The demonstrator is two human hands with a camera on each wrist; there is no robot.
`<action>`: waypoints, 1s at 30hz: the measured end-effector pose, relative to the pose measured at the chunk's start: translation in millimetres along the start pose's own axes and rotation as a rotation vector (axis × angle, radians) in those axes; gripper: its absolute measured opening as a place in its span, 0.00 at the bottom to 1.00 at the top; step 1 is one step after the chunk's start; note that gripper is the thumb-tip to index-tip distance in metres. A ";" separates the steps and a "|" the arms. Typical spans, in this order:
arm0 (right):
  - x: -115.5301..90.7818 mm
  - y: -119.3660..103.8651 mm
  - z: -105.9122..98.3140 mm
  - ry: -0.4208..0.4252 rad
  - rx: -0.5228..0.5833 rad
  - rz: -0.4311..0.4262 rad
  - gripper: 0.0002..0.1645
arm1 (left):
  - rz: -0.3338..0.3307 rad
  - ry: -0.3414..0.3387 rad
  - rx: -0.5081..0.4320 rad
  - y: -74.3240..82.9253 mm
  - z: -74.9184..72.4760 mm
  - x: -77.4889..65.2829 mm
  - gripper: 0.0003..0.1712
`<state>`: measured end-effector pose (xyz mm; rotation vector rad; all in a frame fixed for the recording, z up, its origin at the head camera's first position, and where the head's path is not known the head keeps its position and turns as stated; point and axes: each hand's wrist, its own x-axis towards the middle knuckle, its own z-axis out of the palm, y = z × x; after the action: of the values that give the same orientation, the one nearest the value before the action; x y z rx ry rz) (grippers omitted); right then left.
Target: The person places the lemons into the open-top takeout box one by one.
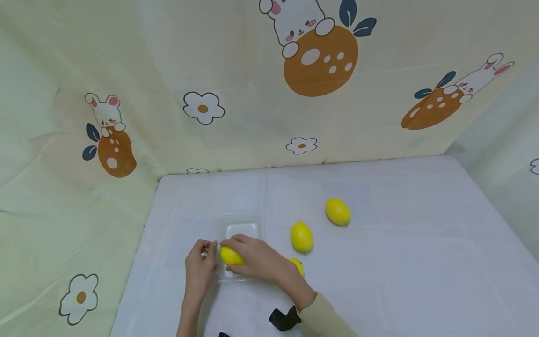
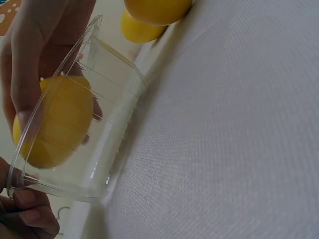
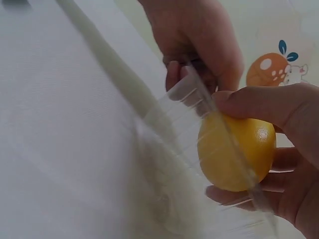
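My right hand (image 1: 258,258) grips a yellow lemon (image 1: 230,256) between thumb and fingers, over a clear plastic container (image 1: 256,220) on the white tabletop. Through the container's transparent wall (image 2: 114,74), the left wrist view shows the lemon (image 2: 62,124) partly below the rim, with fingers still around it. At the container's left edge my left hand (image 1: 200,269) pinches the rim. In the right wrist view, the left hand (image 3: 199,35) is at the far end of the rim, and the held lemon (image 3: 256,139) is partly seen through the plastic.
Right of the container lie a lemon (image 1: 302,237), a farther lemon (image 1: 338,212) and a third lemon (image 1: 297,265) partly hidden by the right forearm. A black object (image 1: 283,320) is beside the right sleeve. Patterned curtains (image 1: 248,126) border the table's back and sides.
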<state>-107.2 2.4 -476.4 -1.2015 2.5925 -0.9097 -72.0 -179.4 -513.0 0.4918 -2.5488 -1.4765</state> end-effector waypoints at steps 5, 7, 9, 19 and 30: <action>2.3 4.8 11.9 -0.054 -0.005 0.054 0.32 | -0.010 -0.012 -0.006 1.8 1.1 -1.4 0.10; 2.5 5.2 14.8 -0.067 -0.005 0.065 0.32 | -0.012 -0.016 -0.006 2.4 1.6 -1.8 0.10; 2.8 5.1 16.9 -0.076 -0.007 0.067 0.32 | -0.014 -0.016 -0.007 2.8 1.7 -2.2 0.10; 3.3 2.8 20.4 -0.098 -0.056 0.050 0.29 | -0.021 -0.027 -0.021 3.7 -0.6 -2.1 0.10; 0.6 1.4 17.4 -0.106 -0.031 0.036 0.26 | -0.030 -0.041 -0.015 4.2 -0.3 -1.2 0.11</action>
<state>-102.2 -5.4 -491.2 -1.1733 2.5448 -0.7797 -71.6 -177.3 -509.2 0.5049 -2.5702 -1.5302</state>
